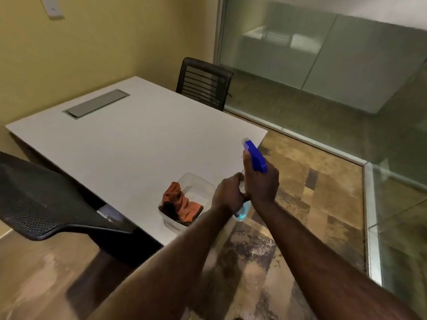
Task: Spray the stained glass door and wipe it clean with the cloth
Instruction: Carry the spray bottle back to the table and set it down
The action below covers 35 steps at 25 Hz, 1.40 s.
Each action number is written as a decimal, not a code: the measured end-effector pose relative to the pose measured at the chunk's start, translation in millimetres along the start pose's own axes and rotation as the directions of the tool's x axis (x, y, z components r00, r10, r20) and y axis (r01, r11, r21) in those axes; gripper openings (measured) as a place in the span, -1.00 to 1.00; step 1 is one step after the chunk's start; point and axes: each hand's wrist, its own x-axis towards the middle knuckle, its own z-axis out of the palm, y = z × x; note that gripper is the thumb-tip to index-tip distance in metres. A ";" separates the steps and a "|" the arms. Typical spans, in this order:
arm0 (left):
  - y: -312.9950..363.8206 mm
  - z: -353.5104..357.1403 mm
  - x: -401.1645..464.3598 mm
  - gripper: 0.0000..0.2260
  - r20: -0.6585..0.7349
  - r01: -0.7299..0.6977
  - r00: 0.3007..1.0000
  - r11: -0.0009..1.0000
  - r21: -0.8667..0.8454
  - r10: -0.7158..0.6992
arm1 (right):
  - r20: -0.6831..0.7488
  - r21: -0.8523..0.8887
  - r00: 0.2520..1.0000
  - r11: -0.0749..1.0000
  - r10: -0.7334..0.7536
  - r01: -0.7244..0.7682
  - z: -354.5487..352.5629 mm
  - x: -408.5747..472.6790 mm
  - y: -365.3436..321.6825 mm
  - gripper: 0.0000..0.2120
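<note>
Both my hands hold a spray bottle with a blue trigger head and clear body with blue liquid at its base. My right hand wraps the neck below the head. My left hand grips the bottle's body lower down. The bottle is above the table's near right corner. An orange cloth lies crumpled in a clear plastic tub on the white table, just left of my hands. Glass panels run along the right side of the room, partly frosted.
A black mesh chair stands at the table's near left. Another black chair sits at the far end by the glass. A grey cable hatch is set in the tabletop. Patterned floor lies between table and glass.
</note>
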 end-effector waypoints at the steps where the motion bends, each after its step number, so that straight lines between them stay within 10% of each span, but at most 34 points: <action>1: -2.2 1.3 8.0 -0.65 -0.005 0.023 1.000 1.000 -0.012 -0.023 | 0.007 0.011 1.000 1.000 -0.007 0.007 6.7 6.2 1.7 -0.72; 13: -48.1 22.8 132.7 -0.74 -0.096 0.190 0.978 0.981 0.035 -0.186 | 0.272 0.128 0.950 0.984 -0.151 0.120 85.2 110.5 65.5 -0.59; 35: -139.9 47.9 198.2 -0.52 -0.273 0.489 0.827 0.868 -0.084 -0.492 | 0.681 0.050 0.731 0.994 0.038 -0.098 185.4 135.6 146.0 -0.49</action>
